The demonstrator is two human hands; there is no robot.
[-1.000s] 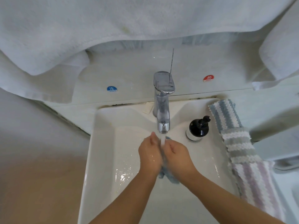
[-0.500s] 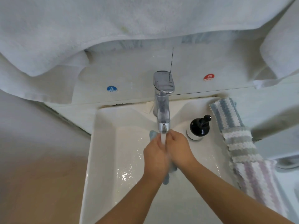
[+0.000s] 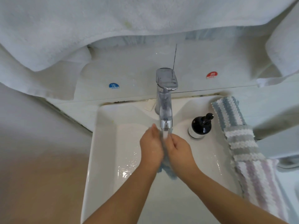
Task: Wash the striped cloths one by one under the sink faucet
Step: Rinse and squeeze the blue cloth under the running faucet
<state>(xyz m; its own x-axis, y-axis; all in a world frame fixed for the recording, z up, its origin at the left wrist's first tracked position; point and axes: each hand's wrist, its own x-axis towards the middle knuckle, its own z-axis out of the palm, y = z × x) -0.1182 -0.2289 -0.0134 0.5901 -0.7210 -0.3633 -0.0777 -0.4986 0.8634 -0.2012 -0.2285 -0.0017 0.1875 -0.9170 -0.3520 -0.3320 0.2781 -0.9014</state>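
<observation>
Under the running chrome faucet [image 3: 165, 101], over the white sink [image 3: 103, 143]: wet blue cloth [image 3: 168, 168] pressed between left hand [image 3: 151, 146] and right hand [image 3: 179, 150], fingers curled around it. Along the sink's right rim, three striped cloths [image 3: 242, 143] laid end to end, beside a black pump bottle [image 3: 200, 125].

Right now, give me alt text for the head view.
Left hand and right hand rub a blue cloth under the running faucet over a white sink. Three striped cloths lie along its right rim beside a black pump bottle.
</observation>
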